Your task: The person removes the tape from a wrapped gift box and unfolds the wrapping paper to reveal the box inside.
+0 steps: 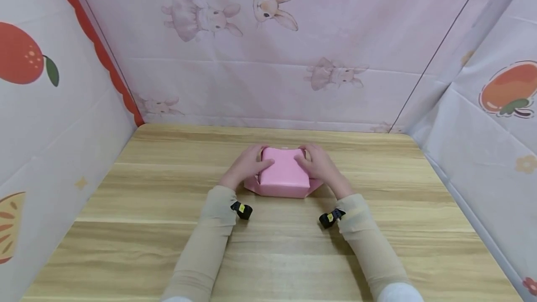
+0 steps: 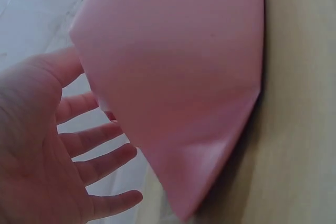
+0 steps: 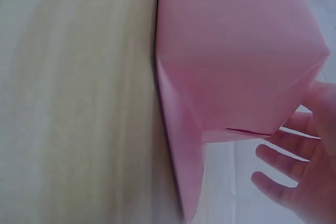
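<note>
A box wrapped in pink paper (image 1: 285, 171) sits on the wooden table, its upper face smooth and its paper ends loose. My left hand (image 1: 248, 166) holds its left side, thumb on top and fingers over the far left edge. On the other side, my right hand (image 1: 320, 167) holds the right edge the same way. A triangular paper flap (image 2: 197, 166) juts from the left end in the left wrist view. In the right wrist view, another flap (image 3: 181, 150) sticks out low along the table. Both hands' outer fingers are spread off the paper.
The wooden tabletop (image 1: 277, 255) spreads around the box. A pale pink cloth with rabbit prints (image 1: 272, 83) hangs behind it, and white fruit-print cloths stand at the left (image 1: 58, 143) and right (image 1: 482, 120). Small black wrist cameras (image 1: 242, 210) are strapped over beige sleeves (image 1: 205, 246).
</note>
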`<move>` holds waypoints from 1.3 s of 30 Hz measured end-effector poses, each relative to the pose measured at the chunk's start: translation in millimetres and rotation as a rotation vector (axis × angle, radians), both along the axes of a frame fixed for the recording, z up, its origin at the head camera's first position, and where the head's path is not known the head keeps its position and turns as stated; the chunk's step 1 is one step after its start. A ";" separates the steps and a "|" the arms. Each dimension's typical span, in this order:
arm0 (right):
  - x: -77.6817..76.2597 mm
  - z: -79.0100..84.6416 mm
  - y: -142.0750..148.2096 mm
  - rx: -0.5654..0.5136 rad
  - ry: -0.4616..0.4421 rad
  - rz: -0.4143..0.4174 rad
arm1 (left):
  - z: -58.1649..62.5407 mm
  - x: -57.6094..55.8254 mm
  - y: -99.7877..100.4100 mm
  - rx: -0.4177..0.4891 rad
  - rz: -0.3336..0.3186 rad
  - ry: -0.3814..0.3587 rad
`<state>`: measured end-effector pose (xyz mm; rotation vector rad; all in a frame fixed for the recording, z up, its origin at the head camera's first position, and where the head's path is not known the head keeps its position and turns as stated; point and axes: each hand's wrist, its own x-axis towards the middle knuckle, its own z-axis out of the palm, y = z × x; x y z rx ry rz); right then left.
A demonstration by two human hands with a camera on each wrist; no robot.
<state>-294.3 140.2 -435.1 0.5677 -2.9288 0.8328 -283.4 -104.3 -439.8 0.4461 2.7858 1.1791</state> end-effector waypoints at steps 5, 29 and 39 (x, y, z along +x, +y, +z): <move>-4.1 2.9 -2.3 -0.047 0.025 -0.003 | 5.0 -1.9 0.7 0.029 -0.001 -0.014; -0.6 37.6 -14.1 -0.197 0.091 0.068 | 12.7 2.6 5.4 -0.006 0.054 0.081; 16.5 61.1 -13.6 -0.151 0.190 0.100 | 34.3 9.0 8.4 -0.112 0.122 0.321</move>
